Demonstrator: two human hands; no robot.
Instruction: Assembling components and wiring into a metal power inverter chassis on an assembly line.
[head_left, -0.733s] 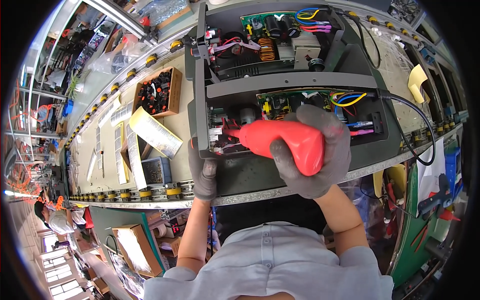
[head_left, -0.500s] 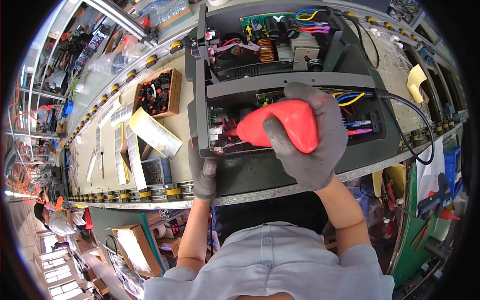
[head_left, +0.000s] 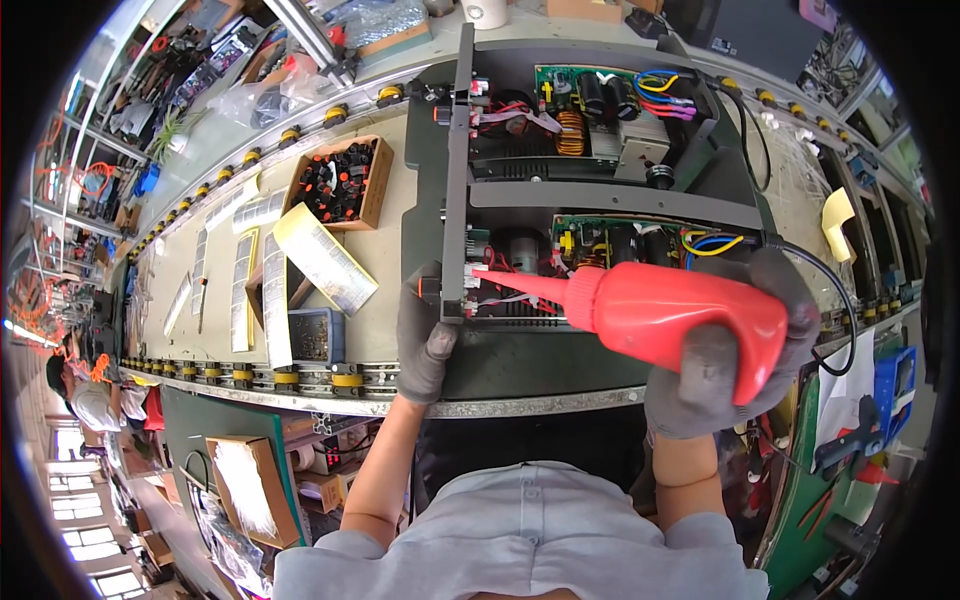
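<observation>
My right hand [head_left: 735, 365], in a dark grey glove, is closed round a red squeeze bottle [head_left: 660, 310]. The bottle lies nearly level, and its long thin nozzle points left to the white connectors [head_left: 472, 275] just inside the front panel [head_left: 456, 180] of the nearer open device. Whether the tip touches them I cannot tell. My left hand [head_left: 425, 345], gloved too, grips the near end of that panel, beside a black knob with an orange mark [head_left: 428, 288]. The bottle and right hand hide part of the nearer device's circuit board [head_left: 620, 230].
A second open device [head_left: 590, 110] stands behind the nearer one, with black cables at the right. On the left are a cardboard box of black and orange knobs [head_left: 340, 185], label sheets [head_left: 325, 260] and a small blue bin [head_left: 325, 335]. Yellow rollers [head_left: 348, 380] line the bench edge.
My right hand has moved right and toward me, swinging the bottle so its side and nozzle show. My left hand stays at the panel. The whole view has shifted slightly.
</observation>
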